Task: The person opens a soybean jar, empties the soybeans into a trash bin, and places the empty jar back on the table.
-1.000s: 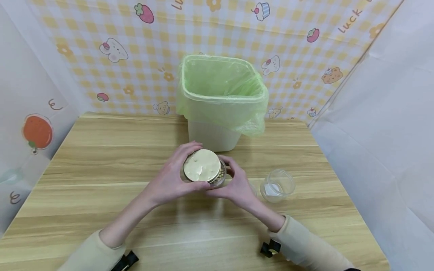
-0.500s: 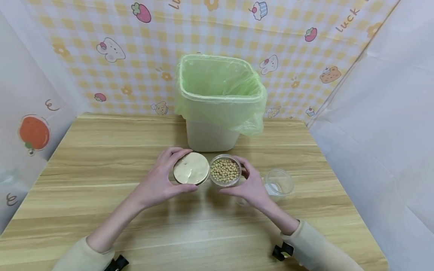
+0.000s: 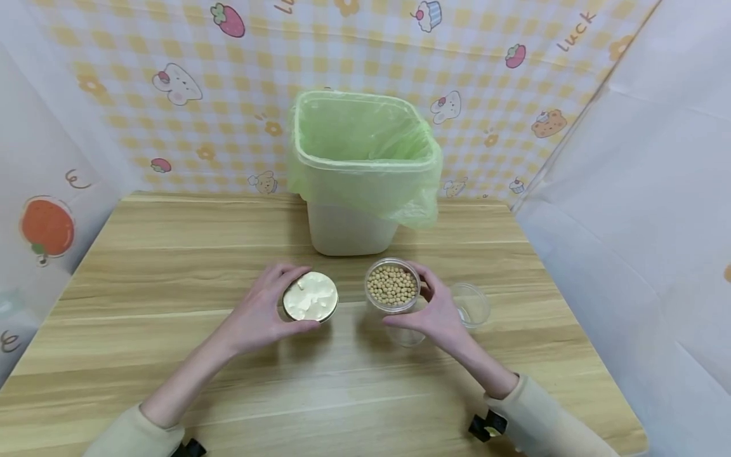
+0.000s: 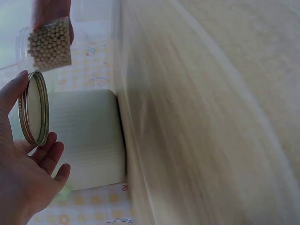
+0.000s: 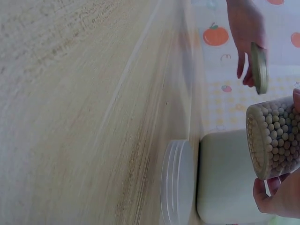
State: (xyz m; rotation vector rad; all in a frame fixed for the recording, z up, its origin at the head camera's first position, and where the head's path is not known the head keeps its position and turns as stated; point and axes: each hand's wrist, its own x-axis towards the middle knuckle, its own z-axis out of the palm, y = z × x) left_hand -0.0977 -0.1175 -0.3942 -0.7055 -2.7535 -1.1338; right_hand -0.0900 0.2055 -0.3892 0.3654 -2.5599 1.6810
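My left hand (image 3: pixel 259 312) grips a round gold screw lid (image 3: pixel 310 296) by its edge, thumb on the near side and fingers on the far side. In the left wrist view the lid (image 4: pixel 35 108) stands edge-on, its ridged rim showing. My right hand (image 3: pixel 428 311) holds a clear jar (image 3: pixel 393 309) filled with pale round dried beans (image 3: pixel 391 285). The jar's mouth is uncovered and faces up. Both wrist views show jar and lid raised off the table, apart from each other. A clear round piece (image 3: pixel 407 337) lies below the right hand, partly hidden by it.
Behind the hands stands a white bin (image 3: pixel 351 231) lined with a green bag (image 3: pixel 365 187). Right of my right hand is a clear plastic container (image 3: pixel 475 304), partly covered by that hand. A checked cloth (image 3: pixel 228 95) hangs behind the wooden table (image 3: pixel 320 406).
The gold lid has come off the bean jar. My left hand has carried it left and toward me, while my right hand has moved right with the jar.
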